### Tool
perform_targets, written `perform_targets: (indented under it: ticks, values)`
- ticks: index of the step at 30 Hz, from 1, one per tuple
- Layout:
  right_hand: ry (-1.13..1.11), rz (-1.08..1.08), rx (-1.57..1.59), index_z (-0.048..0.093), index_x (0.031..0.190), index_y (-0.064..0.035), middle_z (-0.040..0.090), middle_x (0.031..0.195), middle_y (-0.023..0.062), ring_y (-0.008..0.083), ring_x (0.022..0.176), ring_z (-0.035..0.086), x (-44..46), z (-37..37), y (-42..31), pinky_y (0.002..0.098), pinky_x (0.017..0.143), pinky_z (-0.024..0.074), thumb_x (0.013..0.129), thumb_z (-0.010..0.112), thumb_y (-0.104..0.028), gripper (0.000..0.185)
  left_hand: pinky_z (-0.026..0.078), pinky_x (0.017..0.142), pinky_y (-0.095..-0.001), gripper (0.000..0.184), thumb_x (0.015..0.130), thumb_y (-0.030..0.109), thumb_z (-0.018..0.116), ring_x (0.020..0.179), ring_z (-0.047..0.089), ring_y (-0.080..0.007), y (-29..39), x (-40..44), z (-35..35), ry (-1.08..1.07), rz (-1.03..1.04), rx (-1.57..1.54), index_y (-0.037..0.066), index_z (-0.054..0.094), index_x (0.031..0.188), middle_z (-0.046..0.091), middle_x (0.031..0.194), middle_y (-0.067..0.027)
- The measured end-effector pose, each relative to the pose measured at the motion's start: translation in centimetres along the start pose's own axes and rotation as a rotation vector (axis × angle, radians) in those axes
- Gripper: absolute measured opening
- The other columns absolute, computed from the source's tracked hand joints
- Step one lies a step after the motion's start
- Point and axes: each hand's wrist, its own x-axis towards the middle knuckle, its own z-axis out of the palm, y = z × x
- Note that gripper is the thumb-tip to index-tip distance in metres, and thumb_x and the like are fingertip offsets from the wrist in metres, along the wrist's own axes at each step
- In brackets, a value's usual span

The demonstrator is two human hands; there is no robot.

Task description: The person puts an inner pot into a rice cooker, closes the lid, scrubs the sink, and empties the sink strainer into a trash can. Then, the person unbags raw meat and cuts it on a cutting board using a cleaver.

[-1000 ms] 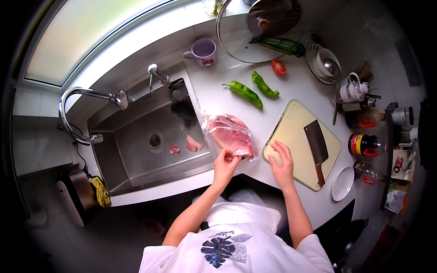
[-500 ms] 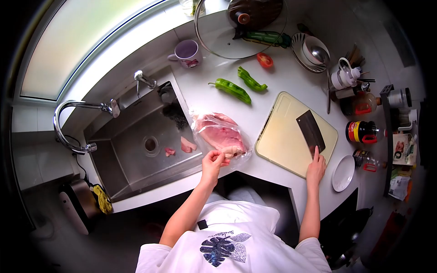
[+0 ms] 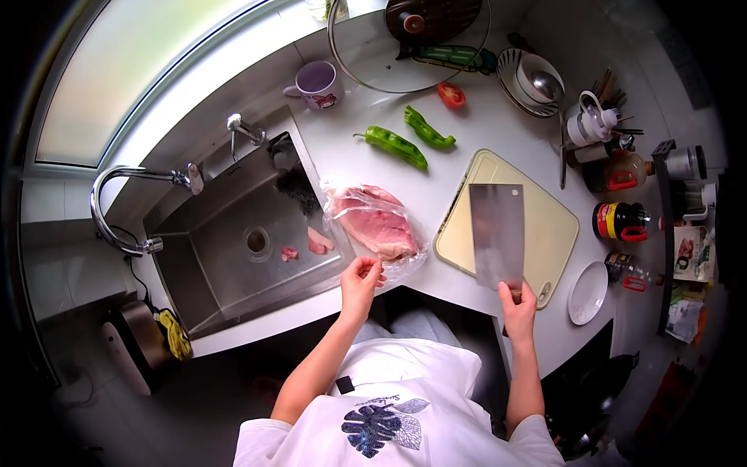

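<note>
- Right of centre: cleaver [image 3: 498, 233], probably heavy; my right grip [image 3: 518, 311] wraps its handle, the surest hold.
- Centre: likely slippery meat [image 3: 375, 222]; my left grip [image 3: 360, 284] curls beside it, holding what, I can't tell.

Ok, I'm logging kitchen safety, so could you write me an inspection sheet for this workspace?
Surface: white counter, beside the sink.
Job's things: raw meat in clear plastic; cleaver, blade over the cutting board.
Clutter: two green peppers, cut tomato, mug, white plate.
Hands: right hand, fingers around the cleaver's handle; left hand, fingers curled near the plastic, contact unclear.
Cables: black cord left of the sink.
Surroundings: two meat scraps in the sink; bottles at right; other people, nothing seen.
</note>
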Motion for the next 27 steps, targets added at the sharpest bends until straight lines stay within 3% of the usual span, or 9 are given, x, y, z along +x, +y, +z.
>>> perform_targets:
  ticks: [4,6,8,12,16,21,27]
  values:
    - [-0.127,-0.085,0.093,0.063,0.092,0.0031,0.064,0.071,0.0043,0.0083,0.061,0.055,-1.0,4.4,-2.6,0.0263,0.057,0.0461,0.090,0.070,-0.014,0.019,0.050,0.056,-0.0240,0.020,0.092,0.020,0.066,0.065,0.063,-0.0112,1.9,1.9,2.5,0.048,-0.007,0.103,0.000,0.064,0.091,0.066,0.080,-0.0056]
    - [-0.187,-0.100,0.025,0.064,0.093,0.0038,0.065,0.070,0.0063,0.0087,0.059,0.056,-1.0,5.6,-3.9,0.0266,0.056,0.0467,0.090,0.069,-0.014,0.019,0.049,0.050,-0.0236,0.024,0.092,0.024,0.065,0.063,0.062,-0.0106,3.2,2.6,2.9,0.057,-0.094,0.373,0.001,0.066,0.087,0.067,0.077,-0.0059]
    - [-0.195,-0.169,0.027,0.063,0.092,0.0046,0.065,0.069,0.0082,0.0095,0.057,0.057,-1.1,6.7,-4.5,0.0272,0.055,0.0473,0.091,0.069,-0.014,0.020,0.049,0.048,-0.0235,0.025,0.092,0.024,0.064,0.063,0.063,-0.0101,2.5,3.3,2.7,0.083,-0.082,0.414,0.001,0.067,0.085,0.068,0.075,-0.0060]
    - [-0.252,-0.220,-0.033,0.062,0.088,0.0045,0.067,0.072,0.0116,0.0121,0.058,0.060,-1.3,7.5,-4.9,0.0294,0.053,0.0481,0.090,0.068,-0.013,0.018,0.055,0.057,-0.0260,0.022,0.095,0.021,0.060,0.070,0.065,-0.0124,1.3,2.7,2.1,0.004,-0.081,0.083,0.000,0.068,0.093,0.069,0.083,-0.0076]
    - [-0.298,-0.293,-0.110,0.062,0.088,0.0031,0.066,0.076,0.0134,0.0214,0.060,0.064,-1.2,8.2,-4.6,0.0322,0.055,0.0493,0.089,0.067,-0.011,0.015,0.058,0.065,-0.0283,0.021,0.097,0.017,0.058,0.076,0.067,-0.0159,1.0,1.2,1.6,-0.060,-0.163,-0.107,-0.002,0.067,0.102,0.070,0.091,-0.0102]
    - [-0.310,-0.408,-0.285,0.065,0.091,-0.0033,0.064,0.076,0.0125,0.0300,0.064,0.064,-1.0,8.7,-4.2,0.0389,0.058,0.0497,0.086,0.068,-0.011,0.010,0.060,0.064,-0.0306,0.019,0.096,0.016,0.058,0.076,0.068,-0.0172,0.6,0.0,1.7,-0.020,-0.217,-0.161,-0.002,0.065,0.098,0.068,0.090,-0.0119]
    - [-0.299,-0.533,-0.454,0.066,0.091,-0.0066,0.062,0.074,0.0112,0.0328,0.065,0.064,-0.5,8.4,-5.1,0.0422,0.058,0.0492,0.085,0.068,-0.013,0.009,0.061,0.063,-0.0320,0.015,0.093,0.014,0.059,0.073,0.066,-0.0173,-0.7,-0.4,1.7,0.024,-0.259,-0.224,-0.001,0.060,0.092,0.065,0.086,-0.0115]
